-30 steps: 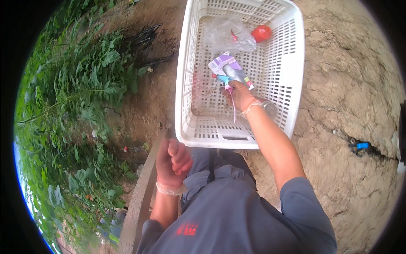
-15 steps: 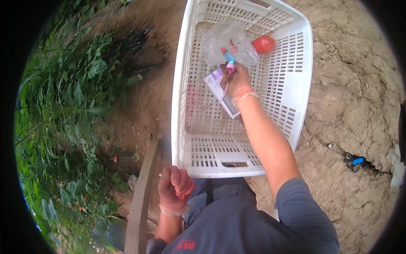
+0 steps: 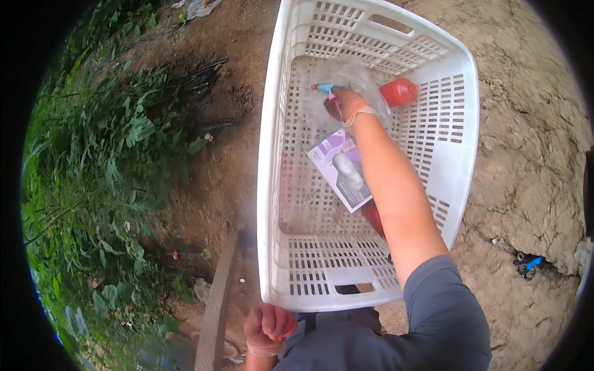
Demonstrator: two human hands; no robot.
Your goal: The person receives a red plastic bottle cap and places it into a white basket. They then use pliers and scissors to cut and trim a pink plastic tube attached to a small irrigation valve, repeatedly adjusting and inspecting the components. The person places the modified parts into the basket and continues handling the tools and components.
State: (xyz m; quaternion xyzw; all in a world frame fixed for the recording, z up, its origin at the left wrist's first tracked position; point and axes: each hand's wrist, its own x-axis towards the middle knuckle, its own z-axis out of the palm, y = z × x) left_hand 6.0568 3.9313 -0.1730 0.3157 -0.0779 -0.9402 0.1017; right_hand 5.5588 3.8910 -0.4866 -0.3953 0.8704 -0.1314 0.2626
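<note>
My right hand (image 3: 348,106), in a stained clear glove, reaches into a white plastic crate (image 3: 267,185). Its closed fingers grip a slim light-blue and pink thing with a red tip (image 3: 324,88); its exact kind is unclear. Beneath this hand lies a crumpled clear plastic bag (image 3: 365,77). A purple and white glove box (image 3: 339,170) rests on the crate floor, nearer me. By the crate's near left corner, my left hand (image 3: 269,328) is curled into a fist, also in a reddish-stained glove. Whatever it may hold is hidden.
A red netted bundle (image 3: 399,93) sits at the crate's right wall. Another red thing (image 3: 373,217) is partly hidden by my forearm. Green plants (image 3: 117,142) grow on the left, beside a wooden post (image 3: 218,303). Blue-handled scissors (image 3: 531,264) lie on cracked soil at right.
The crate and its contents appear lower in view. My right hand has moved farther into the crate, over the bag, turning the light-blue and pink thing leftward. The glove box shows more fully.
</note>
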